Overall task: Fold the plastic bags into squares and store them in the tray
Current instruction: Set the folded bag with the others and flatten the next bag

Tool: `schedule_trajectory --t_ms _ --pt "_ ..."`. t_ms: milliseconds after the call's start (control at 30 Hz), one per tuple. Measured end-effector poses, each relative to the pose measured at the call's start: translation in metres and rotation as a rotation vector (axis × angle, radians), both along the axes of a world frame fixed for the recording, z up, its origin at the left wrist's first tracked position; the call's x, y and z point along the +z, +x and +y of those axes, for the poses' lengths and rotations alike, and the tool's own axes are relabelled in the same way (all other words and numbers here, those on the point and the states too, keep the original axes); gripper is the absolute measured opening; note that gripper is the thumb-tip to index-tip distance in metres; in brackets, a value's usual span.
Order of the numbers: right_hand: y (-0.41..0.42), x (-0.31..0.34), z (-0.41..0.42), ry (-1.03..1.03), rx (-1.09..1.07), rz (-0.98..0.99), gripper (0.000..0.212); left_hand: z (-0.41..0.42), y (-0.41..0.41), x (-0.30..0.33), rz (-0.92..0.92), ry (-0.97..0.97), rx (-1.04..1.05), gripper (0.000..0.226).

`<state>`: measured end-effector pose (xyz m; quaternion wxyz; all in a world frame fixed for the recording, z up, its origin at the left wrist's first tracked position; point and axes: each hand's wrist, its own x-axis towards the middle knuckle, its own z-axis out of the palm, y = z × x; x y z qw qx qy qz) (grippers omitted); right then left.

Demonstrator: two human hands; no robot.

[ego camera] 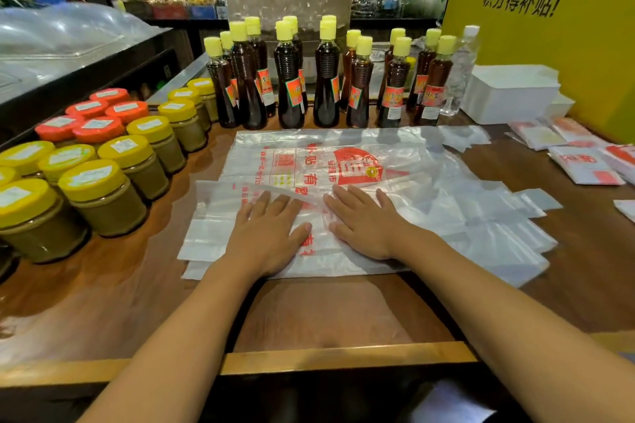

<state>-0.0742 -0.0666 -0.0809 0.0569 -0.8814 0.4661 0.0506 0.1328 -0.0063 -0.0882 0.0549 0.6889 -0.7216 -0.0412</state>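
right now both hands lie flat on a plastic bag spread across the middle of the wooden counter. the left hand has its fingers straight and close together, palm down on the folded-over near strip of the bag, gripping nothing. the right hand sits just beside it at three o'clock, fingers straight and slightly spread, also pressing down and holding nothing; the two thumbs point toward each other with a narrow gap between them. the bag is clear with red printing, its near edge doubled back toward twelve o'clock under both palms, and more clear bags fan out from beneath it toward four o'clock. a white tray stands at about two o'clock from the hands, against the yellow sign, well apart from them. several folded bag squares with red print lie on the counter just in front of that tray. dark sauce bottles with yellow caps stand in a row at twelve o'clock, just beyond the bag's far edge. yellow-lidded jars and orange-lidded jars crowd the counter at nine to ten o'clock.
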Motion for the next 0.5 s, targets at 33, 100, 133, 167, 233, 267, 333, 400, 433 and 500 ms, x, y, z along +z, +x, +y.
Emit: schedule_trajectory --t_ms 33,100,133,167,233,267,333,400,433,500 --pt "0.0 0.0 0.001 0.003 0.003 0.006 0.061 0.002 0.0 0.002 0.017 -0.014 -0.018 0.057" --pt "-0.001 -0.002 0.003 -0.033 0.013 -0.014 0.06 0.009 -0.001 0.01 0.055 -0.092 -0.08 0.047" --pt "-0.003 -0.003 0.004 -0.057 0.015 -0.031 0.06 0.014 -0.003 0.016 0.077 -0.146 -0.102 0.042" --pt "-0.004 -0.004 0.006 -0.074 0.015 -0.047 0.059 0.021 -0.006 0.021 0.099 -0.204 -0.118 0.038" --pt "-0.004 -0.007 0.008 -0.098 0.01 -0.072 0.058 0.031 -0.018 0.031 0.124 -0.317 -0.162 0.039" --pt "-0.003 -0.007 0.008 -0.099 0.009 -0.087 0.058 0.031 -0.025 0.035 0.126 -0.342 -0.194 0.041" --pt "-0.001 -0.007 0.01 -0.094 0.023 -0.127 0.058 0.019 -0.039 0.04 0.124 -0.297 -0.225 0.047" --pt "-0.001 -0.007 0.011 -0.102 0.025 -0.14 0.057 -0.002 -0.045 0.035 0.063 -0.174 -0.182 0.051" --pt "-0.002 -0.007 0.012 -0.106 0.015 -0.129 0.058 -0.01 -0.044 0.028 0.02 -0.097 -0.135 0.054" --pt "-0.002 -0.008 0.013 -0.104 -0.033 -0.11 0.059 -0.02 -0.039 0.012 0.0 0.025 -0.05 0.06"
